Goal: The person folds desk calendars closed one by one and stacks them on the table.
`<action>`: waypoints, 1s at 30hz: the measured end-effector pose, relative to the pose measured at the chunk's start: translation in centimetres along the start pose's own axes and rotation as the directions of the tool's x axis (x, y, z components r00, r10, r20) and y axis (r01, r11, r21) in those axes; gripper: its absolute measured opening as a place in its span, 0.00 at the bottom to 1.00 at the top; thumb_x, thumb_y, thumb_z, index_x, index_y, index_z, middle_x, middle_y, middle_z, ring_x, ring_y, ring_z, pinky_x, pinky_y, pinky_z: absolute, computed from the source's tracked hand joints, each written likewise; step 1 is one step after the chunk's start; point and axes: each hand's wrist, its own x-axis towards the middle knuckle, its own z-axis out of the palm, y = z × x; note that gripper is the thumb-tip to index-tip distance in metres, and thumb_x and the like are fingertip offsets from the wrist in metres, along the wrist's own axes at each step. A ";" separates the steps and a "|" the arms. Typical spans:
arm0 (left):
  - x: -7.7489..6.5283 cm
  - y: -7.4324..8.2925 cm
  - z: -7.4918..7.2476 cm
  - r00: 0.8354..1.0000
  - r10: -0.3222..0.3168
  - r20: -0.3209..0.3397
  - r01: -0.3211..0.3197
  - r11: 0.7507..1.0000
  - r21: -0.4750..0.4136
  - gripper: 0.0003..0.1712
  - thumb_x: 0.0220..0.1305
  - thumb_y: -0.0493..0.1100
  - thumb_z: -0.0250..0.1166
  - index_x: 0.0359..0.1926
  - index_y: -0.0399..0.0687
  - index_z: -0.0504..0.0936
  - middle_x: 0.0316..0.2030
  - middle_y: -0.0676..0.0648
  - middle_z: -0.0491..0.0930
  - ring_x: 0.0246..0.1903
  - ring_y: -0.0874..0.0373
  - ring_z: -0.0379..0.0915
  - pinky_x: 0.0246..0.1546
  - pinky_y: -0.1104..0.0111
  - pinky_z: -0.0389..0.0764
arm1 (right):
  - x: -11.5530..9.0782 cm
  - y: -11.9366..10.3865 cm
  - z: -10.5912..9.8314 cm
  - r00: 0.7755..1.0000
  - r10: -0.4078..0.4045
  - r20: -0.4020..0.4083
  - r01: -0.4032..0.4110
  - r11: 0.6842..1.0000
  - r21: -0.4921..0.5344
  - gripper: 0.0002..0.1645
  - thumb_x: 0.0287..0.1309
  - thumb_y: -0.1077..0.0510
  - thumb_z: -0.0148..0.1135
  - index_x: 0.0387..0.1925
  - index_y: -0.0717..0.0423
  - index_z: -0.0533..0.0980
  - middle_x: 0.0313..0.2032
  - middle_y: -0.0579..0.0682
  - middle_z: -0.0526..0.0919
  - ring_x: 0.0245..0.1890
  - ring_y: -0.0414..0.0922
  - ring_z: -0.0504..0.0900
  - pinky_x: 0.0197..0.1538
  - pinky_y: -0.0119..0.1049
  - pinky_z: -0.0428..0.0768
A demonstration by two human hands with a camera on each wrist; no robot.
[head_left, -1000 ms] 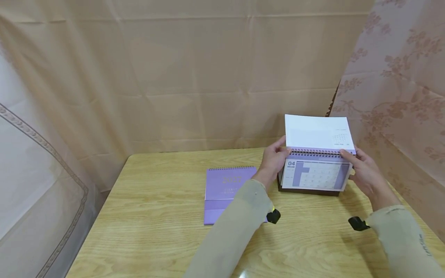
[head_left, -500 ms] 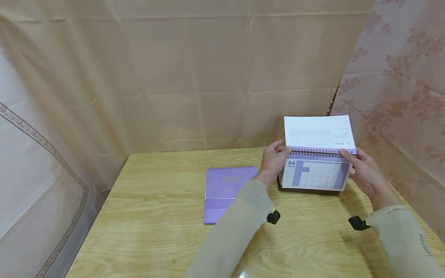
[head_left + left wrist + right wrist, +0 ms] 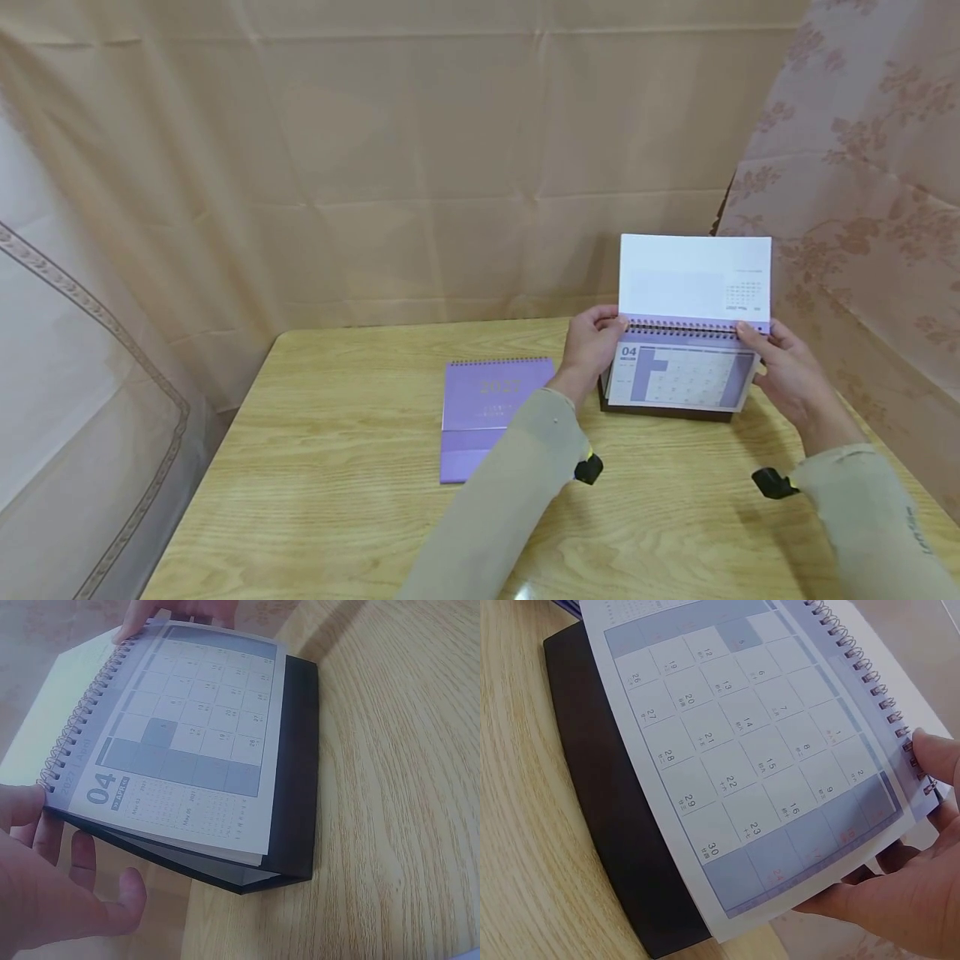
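Observation:
A desk calendar [image 3: 678, 375] stands on its dark base [image 3: 296, 772] at the right of the table, its 04 April page facing me. Above the spiral binding [image 3: 678, 328] a mostly white page [image 3: 693, 271] extends upward, its print upside down. My left hand [image 3: 591, 346] pinches the left end of the binding, with other fingers extended behind the calendar. At the other end my right hand [image 3: 791, 375] grips the corner, thumb on the rings and fingers behind. Left of the hands lies a purple spiral-bound calendar [image 3: 480, 408] with gold lettering, partly covered by the left sleeve.
The wood-grain table [image 3: 322, 467] meets a beige cloth [image 3: 420, 183] at its back edge. A pink floral cloth [image 3: 870, 233] hangs close along the right side, and a white cloth [image 3: 75, 400] is at the left.
The white page above the binding has swung more upright, its top edge rising and shifting slightly right. Both hands keep their places at the ends of the binding. The purple calendar has not moved.

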 end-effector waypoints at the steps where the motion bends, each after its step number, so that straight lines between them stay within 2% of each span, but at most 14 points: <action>1: 0.0 0.0 0.0 1.000 0.003 0.002 -0.003 1.000 0.002 0.07 0.67 0.35 0.67 0.44 0.44 0.87 0.30 0.55 0.82 0.31 0.62 0.78 0.38 0.70 0.80 | 0.0 0.0 0.0 1.000 0.001 0.000 -0.001 1.000 -0.001 0.20 0.76 0.49 0.54 0.65 0.38 0.68 0.50 0.32 0.76 0.53 0.30 0.67 0.73 0.54 0.42; 4: 0.0 0.0 -0.1 1.000 0.011 0.008 -0.011 1.000 0.007 0.07 0.67 0.35 0.67 0.44 0.44 0.87 0.30 0.55 0.82 0.30 0.62 0.78 0.38 0.71 0.81 | -0.1 0.1 -0.1 1.000 -0.005 0.006 0.005 1.000 0.001 0.21 0.75 0.49 0.54 0.66 0.38 0.68 0.51 0.33 0.75 0.53 0.31 0.68 0.62 0.45 0.56; 8: -0.1 0.0 -0.2 1.000 0.012 0.010 -0.012 1.000 0.016 0.07 0.68 0.36 0.67 0.45 0.44 0.87 0.30 0.55 0.82 0.31 0.62 0.79 0.38 0.71 0.81 | -0.1 0.1 -0.2 0.999 -0.025 0.023 0.025 1.000 0.009 0.21 0.75 0.50 0.54 0.66 0.39 0.69 0.51 0.34 0.75 0.53 0.32 0.68 0.51 0.36 0.63; 18: -0.2 0.1 -0.4 1.000 0.021 0.007 -0.022 0.998 0.055 0.08 0.68 0.38 0.67 0.47 0.45 0.87 0.31 0.55 0.81 0.32 0.62 0.78 0.40 0.71 0.81 | -0.1 0.2 -0.4 0.999 -0.034 0.036 0.033 0.999 0.008 0.21 0.76 0.51 0.53 0.66 0.40 0.70 0.52 0.34 0.75 0.54 0.32 0.68 0.47 0.35 0.65; 24: -0.3 0.2 -0.4 1.000 0.025 0.008 -0.025 0.997 0.075 0.09 0.68 0.38 0.68 0.47 0.46 0.87 0.31 0.56 0.81 0.31 0.63 0.77 0.39 0.72 0.80 | -0.2 0.2 -0.5 0.999 -0.020 0.027 0.021 1.000 -0.019 0.24 0.75 0.49 0.54 0.69 0.40 0.68 0.53 0.34 0.74 0.54 0.31 0.67 0.47 0.34 0.66; 27: -0.3 0.2 -0.4 0.999 0.037 0.009 -0.038 0.995 0.091 0.08 0.68 0.38 0.68 0.47 0.46 0.87 0.31 0.56 0.81 0.31 0.63 0.77 0.39 0.72 0.80 | -0.2 0.2 -0.6 1.000 -0.016 0.026 0.017 0.999 -0.029 0.26 0.75 0.48 0.54 0.70 0.41 0.66 0.54 0.34 0.73 0.54 0.30 0.67 0.47 0.34 0.65; 30: -0.3 0.1 -0.4 0.998 0.059 0.008 -0.059 0.992 0.115 0.08 0.68 0.39 0.67 0.47 0.46 0.87 0.31 0.56 0.81 0.32 0.64 0.76 0.40 0.71 0.79 | -0.1 0.2 -0.7 0.999 -0.023 0.030 0.023 0.999 -0.022 0.25 0.75 0.48 0.54 0.70 0.41 0.67 0.53 0.34 0.74 0.54 0.30 0.68 0.45 0.31 0.69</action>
